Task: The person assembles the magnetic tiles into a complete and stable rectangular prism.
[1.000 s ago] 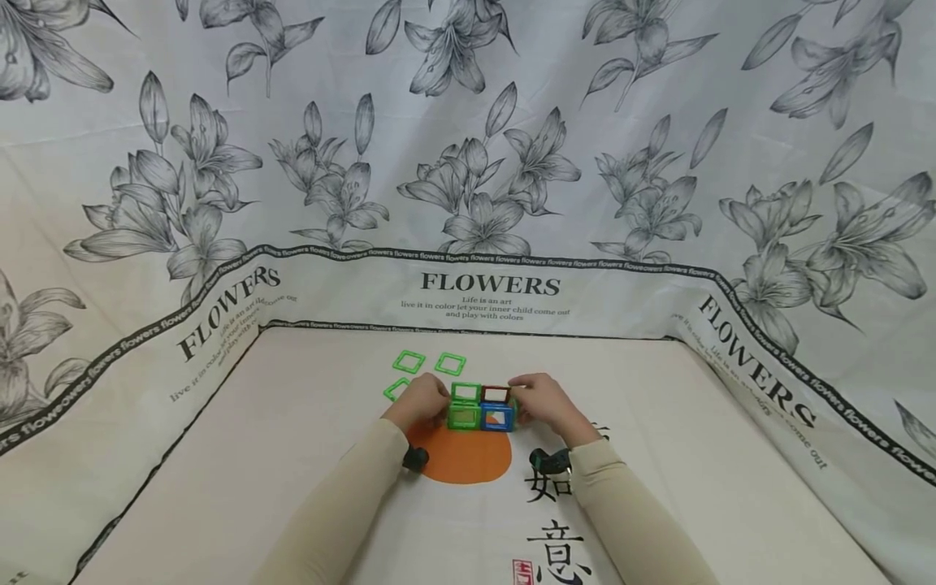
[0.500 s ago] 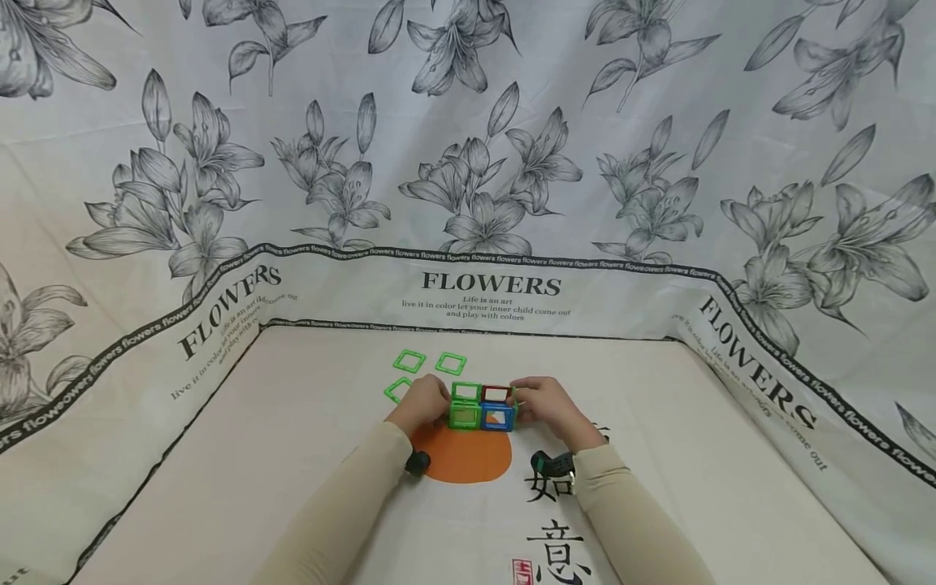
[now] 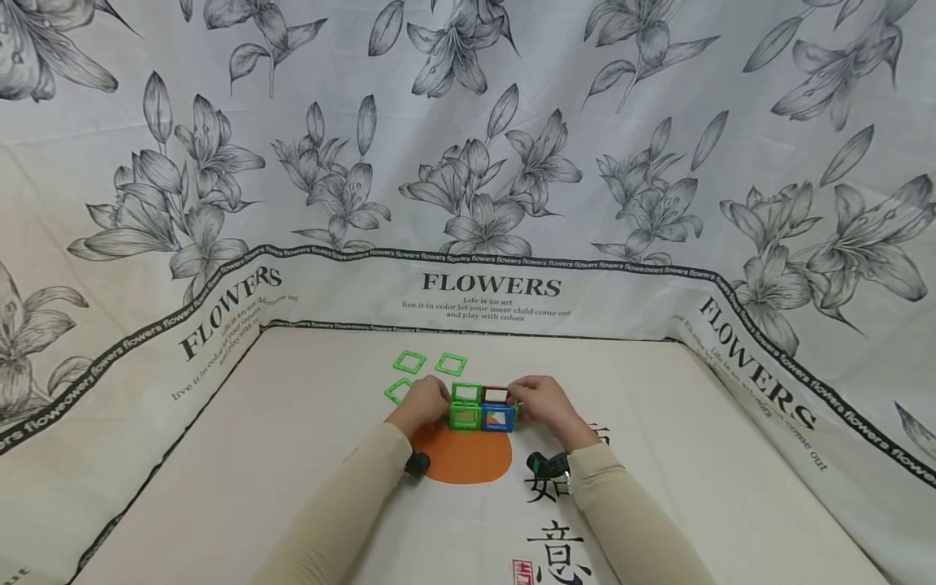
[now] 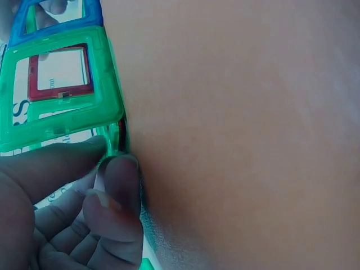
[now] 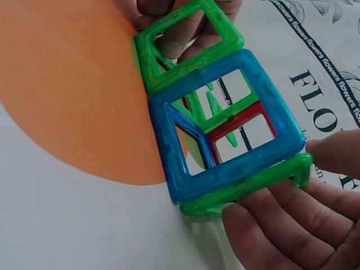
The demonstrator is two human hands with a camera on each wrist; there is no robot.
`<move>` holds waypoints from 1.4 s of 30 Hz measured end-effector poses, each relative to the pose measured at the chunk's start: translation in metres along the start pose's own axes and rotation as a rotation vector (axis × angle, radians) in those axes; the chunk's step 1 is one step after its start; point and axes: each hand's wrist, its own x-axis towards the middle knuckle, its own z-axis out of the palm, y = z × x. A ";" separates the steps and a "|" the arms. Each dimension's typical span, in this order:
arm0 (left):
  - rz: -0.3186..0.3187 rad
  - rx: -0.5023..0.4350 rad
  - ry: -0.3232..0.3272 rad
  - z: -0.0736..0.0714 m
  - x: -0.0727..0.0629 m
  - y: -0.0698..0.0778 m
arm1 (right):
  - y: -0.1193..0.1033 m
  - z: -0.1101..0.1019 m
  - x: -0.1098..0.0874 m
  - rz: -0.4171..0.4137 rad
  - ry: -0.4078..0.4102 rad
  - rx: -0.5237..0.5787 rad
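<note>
A small block of square-framed magnetic tiles stands on the table between my hands. Its near face pairs a green tile (image 4: 109,84) on the left with a blue tile (image 5: 287,121) on the right. Behind or above them, another green tile (image 3: 466,385) and a red tile (image 4: 34,79) show. At the block's left end, my left hand (image 3: 422,404) pinches the green edge between thumb and fingertips. Over at the right end, my right hand (image 3: 544,404) holds a green side tile (image 5: 253,185), thumb at the far edge and fingers against its outer side.
Three loose green tiles lie behind my left hand: a far-left one (image 3: 398,359), one beside it (image 3: 439,361) and a nearer one (image 3: 392,386) partly covered by the hand. The tablecloth (image 3: 307,455) carries an orange circle (image 3: 468,459). A flower-print curtain (image 3: 351,284) encloses the table.
Both hands stay at the block's ends. My right hand's fingers shift slightly at the upper right edge. The tile block and loose tiles hold their places.
</note>
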 end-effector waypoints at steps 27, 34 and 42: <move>0.035 -0.009 0.094 0.005 0.005 0.010 | -0.002 0.007 0.001 0.024 0.074 -0.047; 0.028 -0.016 0.086 0.007 0.006 0.008 | -0.003 0.010 -0.001 0.028 0.108 -0.086; 0.024 -0.019 0.086 0.005 0.008 0.006 | -0.003 0.007 -0.004 0.006 0.105 -0.060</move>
